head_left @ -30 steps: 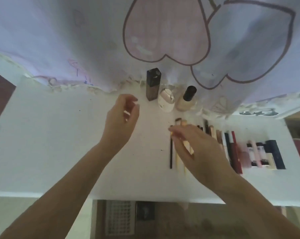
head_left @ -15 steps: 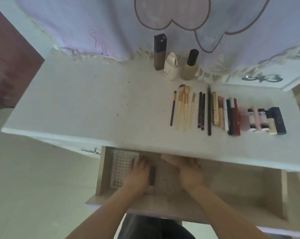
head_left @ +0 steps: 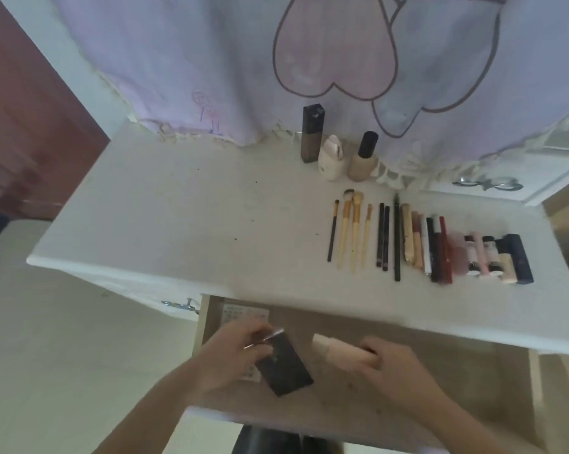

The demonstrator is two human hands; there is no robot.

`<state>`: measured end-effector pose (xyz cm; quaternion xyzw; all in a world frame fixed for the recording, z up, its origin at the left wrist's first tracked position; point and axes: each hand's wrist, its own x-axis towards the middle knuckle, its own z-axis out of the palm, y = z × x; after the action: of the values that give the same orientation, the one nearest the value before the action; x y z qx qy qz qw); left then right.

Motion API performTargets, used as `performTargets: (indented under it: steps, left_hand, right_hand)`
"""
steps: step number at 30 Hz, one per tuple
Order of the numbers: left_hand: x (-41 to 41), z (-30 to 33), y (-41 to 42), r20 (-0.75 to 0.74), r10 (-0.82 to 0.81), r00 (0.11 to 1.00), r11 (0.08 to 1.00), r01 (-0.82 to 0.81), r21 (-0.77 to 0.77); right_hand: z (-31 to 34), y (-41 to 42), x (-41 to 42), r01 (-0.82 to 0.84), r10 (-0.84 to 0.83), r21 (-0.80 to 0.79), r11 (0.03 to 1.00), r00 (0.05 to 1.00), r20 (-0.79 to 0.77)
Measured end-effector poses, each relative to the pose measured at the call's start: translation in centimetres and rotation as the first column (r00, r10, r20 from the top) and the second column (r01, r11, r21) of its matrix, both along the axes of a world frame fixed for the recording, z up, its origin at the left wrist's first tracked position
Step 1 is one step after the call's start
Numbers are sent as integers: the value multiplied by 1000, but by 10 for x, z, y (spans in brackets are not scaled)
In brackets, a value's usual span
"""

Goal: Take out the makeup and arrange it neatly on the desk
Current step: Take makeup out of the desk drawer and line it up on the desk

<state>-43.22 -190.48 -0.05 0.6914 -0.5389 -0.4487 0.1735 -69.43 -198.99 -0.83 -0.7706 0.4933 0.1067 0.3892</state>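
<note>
Head view, looking down on a white desk (head_left: 178,224) with its drawer (head_left: 440,381) pulled open below the front edge.

Left hand (head_left: 234,352): inside the drawer, fingers curled round the upper end of a flat dark palette (head_left: 286,368), which sits tilted, its lower corner toward the drawer front. A thin bright edge shows at the fingertips; cannot tell what it is.

Right hand (head_left: 391,365): also inside the drawer, fingers wrapped round a pale pink tube (head_left: 339,350) lying roughly level, its blunt end pointing left toward the palette. Tube and palette are near each other but apart.

A white printed sheet (head_left: 244,314) lies in the drawer's back left corner, partly under the left hand.

On the desk, back row against the hanging cloth (head_left: 211,60) with heart outlines: a tall dark square bottle (head_left: 312,134), a small white rounded container (head_left: 331,158), and a beige foundation bottle (head_left: 363,158) with black cap, all upright, close together.

Front right row, laid parallel, ends toward the desk edge: makeup brushes (head_left: 350,234) with pale handles, then thin black pencils (head_left: 388,237), then lip sticks and tubes (head_left: 430,247), then short bottles and a dark blue case (head_left: 519,258) at the far right. Items in the right part of the row touch; detail there is blurred.

A metal handle (head_left: 181,304) shows on the desk front left of the drawer.
</note>
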Motion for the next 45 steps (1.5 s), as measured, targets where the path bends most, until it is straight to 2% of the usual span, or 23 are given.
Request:
performTargets:
  steps: [3,6,8,10,13,17,19,21,23,28,30,32,33,35,37,38,41,45]
  left_hand:
    - [33,41,-25,-266,313,912,944,-330,-18]
    - [58,53,-70,-413,438,799,875,-484,-8]
    - [66,46,-102,-459,511,726,827,-562,32]
    - [64,33,-132,-428,541,724,811,-583,40]
    - [52,14,-165,-343,547,763,820,-571,37]
    - [37,-1,-179,-37,489,872,863,-489,-127]
    - [33,-7,-178,123,449,885,884,-420,-205]
    - [31,-13,-174,220,420,881,898,-366,-245]
    - [31,-17,-172,233,414,880,896,-349,-273]
    - [34,-11,-150,133,419,898,870,-356,-341]
    - [34,-5,-126,101,427,899,822,-339,-459]
    - [31,-6,-87,58,414,908,791,-328,-516]
    - [29,-11,-65,30,394,918,806,-330,-490]
    - [24,-33,-20,22,356,934,862,-319,-393]
    - [19,-65,10,113,327,938,927,-295,-231]
    - [17,-81,17,187,282,941,958,-264,-116]
    - [14,-105,20,373,109,921,965,-188,181]
    - [9,-115,21,389,29,921,946,-151,288]
  right_hand:
    - [69,-37,13,84,-81,-21,996,990,117]
    - [116,-86,45,213,-151,-187,959,942,300]
    - [128,-120,75,244,-129,-318,916,931,342]
    - [127,-153,108,211,-77,-424,881,947,313]
    - [108,-192,148,115,-24,-532,839,984,176]
    - [83,-219,169,23,-30,-568,823,1000,-4]
    - [78,-222,171,-5,-33,-577,817,998,-57]
    - [76,-224,171,-9,-38,-592,806,997,-67]
    - [77,-223,171,-10,-39,-593,805,997,-69]
    - [97,-211,164,9,-58,-602,798,996,-62]
    - [114,-194,154,80,-77,-670,738,996,34]
    - [124,-161,139,169,-10,-693,701,974,228]
    - [122,-138,132,178,47,-668,722,951,304]
    - [98,-85,120,94,126,-525,846,922,367]
    - [46,-33,113,-28,90,-220,975,957,275]
    - [13,-13,111,-38,49,-59,998,977,207]
    - [-80,30,114,87,-92,236,968,996,9]
    - [-115,47,147,324,-376,411,852,925,51]
